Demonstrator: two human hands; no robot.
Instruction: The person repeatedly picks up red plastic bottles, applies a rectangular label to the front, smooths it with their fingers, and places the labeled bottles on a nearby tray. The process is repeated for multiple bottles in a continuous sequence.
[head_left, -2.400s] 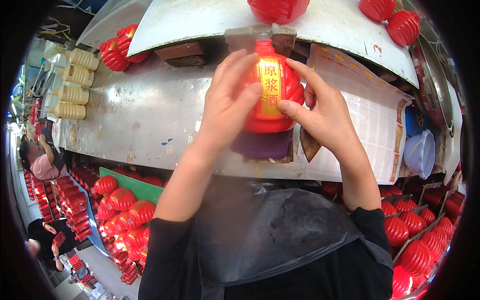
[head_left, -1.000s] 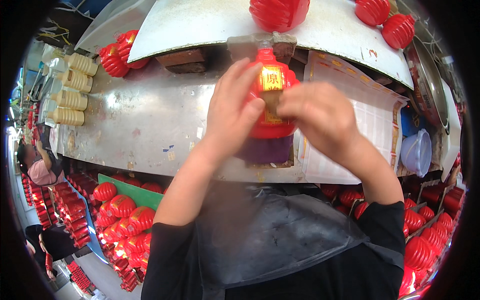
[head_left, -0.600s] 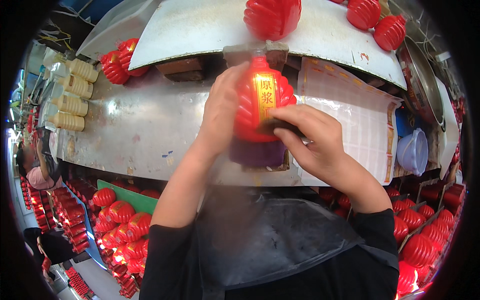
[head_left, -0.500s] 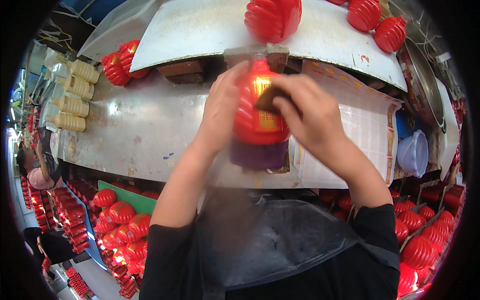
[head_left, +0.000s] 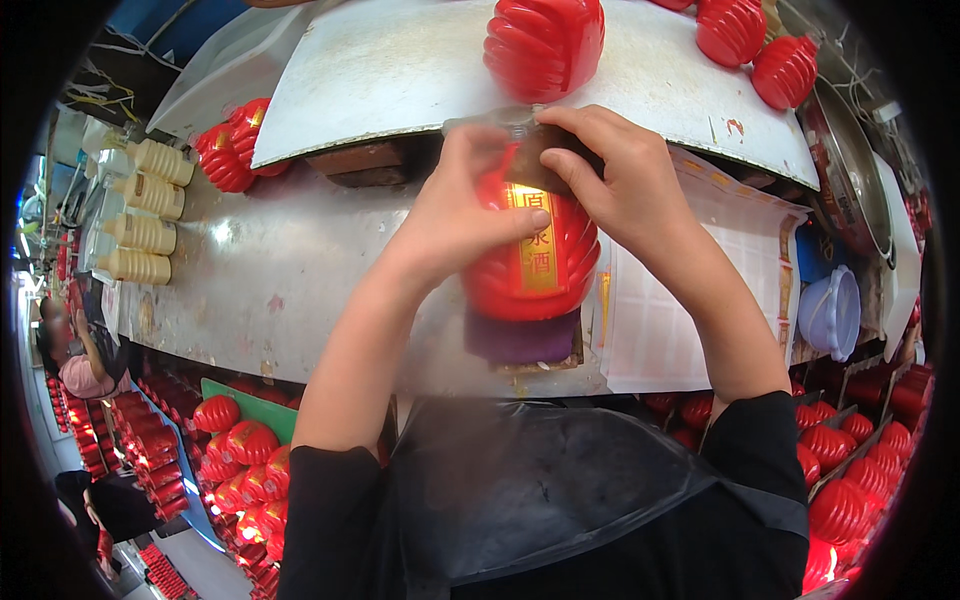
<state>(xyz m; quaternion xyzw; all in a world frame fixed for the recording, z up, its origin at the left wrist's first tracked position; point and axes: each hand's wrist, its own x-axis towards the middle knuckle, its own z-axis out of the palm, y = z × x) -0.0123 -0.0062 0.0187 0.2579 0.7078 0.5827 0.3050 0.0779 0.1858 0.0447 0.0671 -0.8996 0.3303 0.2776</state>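
While my left hand (head_left: 465, 215) grips the ribbed red plastic bottle (head_left: 535, 255) near the grey metal worktop (head_left: 290, 290) edge, my right hand (head_left: 615, 185) pinches a small brown pad (head_left: 530, 165) at its neck.

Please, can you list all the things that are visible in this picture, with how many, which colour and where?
Bottle with label: one, red with a gold label, centre, on a purple pad.
Other red bottles: one at top centre, two at top right, two at left under the plate edge, many in crates below the bench.
Rolls: four, cream, far left.
Metal plate: one, grey, top.
Bench: one, steel.
Paper sheet: one, white, right of the bottle.
Bowl: one, pale lilac, right.
Left hand: holds the bottle's side.
Right hand: presses a dark piece at the bottle's top.
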